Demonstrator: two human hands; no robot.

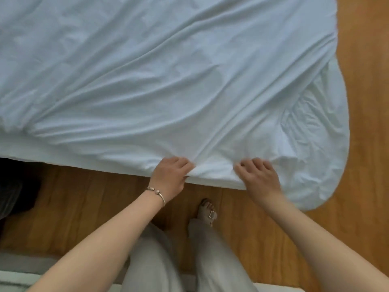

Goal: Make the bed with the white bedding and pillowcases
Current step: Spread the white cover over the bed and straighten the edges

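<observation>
A white sheet (160,76) covers the bed and fills the upper part of the view, creased in long diagonal folds. Its near edge hangs over the bed's side. My left hand (171,174), with a bracelet on the wrist, pinches a fold of that edge. About a hand's width to the right, my right hand (257,175) lies on the same edge with fingers curled into the cloth. At the right, a loose corner of the sheet (315,144) droops down toward the floor.
Wooden floor (84,207) runs along the bed's near side and its right side (366,102). My legs in grey trousers and one sandalled foot (207,211) stand close to the bed. A dark object (19,186) sits at the left edge.
</observation>
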